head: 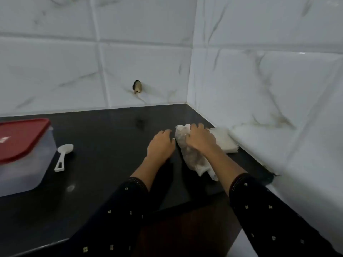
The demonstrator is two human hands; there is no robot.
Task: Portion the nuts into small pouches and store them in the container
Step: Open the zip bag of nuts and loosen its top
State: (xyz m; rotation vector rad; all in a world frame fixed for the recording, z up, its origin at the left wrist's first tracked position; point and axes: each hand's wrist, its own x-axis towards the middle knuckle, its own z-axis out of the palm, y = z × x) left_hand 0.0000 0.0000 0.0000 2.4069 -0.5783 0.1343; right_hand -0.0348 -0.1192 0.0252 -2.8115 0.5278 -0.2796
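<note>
A crumpled clear plastic bag of nuts (193,156) lies on the black counter (104,138) near the right wall. My right hand (201,140) lies over its upper part with the fingers curled around the bag's top. My left hand (161,145) rests just left of the bag with bent fingers, its thumb touching the bag's edge. A stack of small white pouches (225,140) lies behind my right hand by the wall. A clear container (24,175) with a red lid (20,138) stands closed at the far left. A white plastic spoon (63,156) lies beside it.
White marble-look tiled walls meet in a corner behind the counter. A small hole with a dark stub (137,86) sits in the back wall. The counter's front edge runs below my forearms, with a dark cabinet front under it.
</note>
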